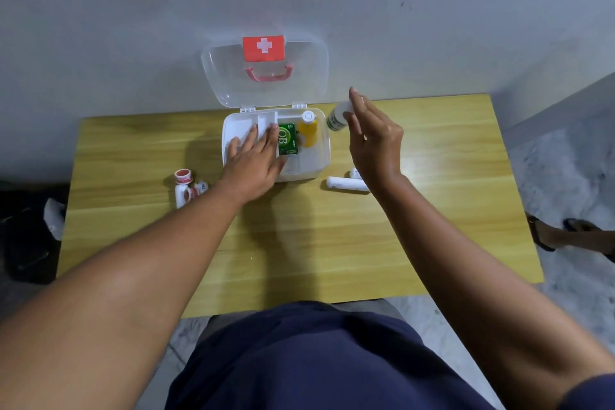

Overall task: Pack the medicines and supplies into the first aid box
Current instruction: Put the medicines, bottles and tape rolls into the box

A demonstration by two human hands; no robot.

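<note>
White plastic first aid box (320,160), clear lid (226,76) raised, at 12 o'clock on the yellow wood-grain desk (299,236). Inside: green card carton (288,142) and yellow bottle with white cap (308,131). Left hand (256,156), fingers spread flat, rests on the white tray insert (239,125). Right hand (372,140), at the box's 3 o'clock, pinches a tilted white bottle with dark label (335,120). White tubes (346,183) at 5 o'clock of the box; red-and-white rolls (186,188) at 8 o'clock.

Light wood table (332,243) sits under the right hand's (372,140) grip, plain grey wall (133,10) just behind it. Well off to the right and nearer there's a sandalled foot (565,236) on the marbled floor (565,170), and far left some dark stuff (26,243) I can't make out.
</note>
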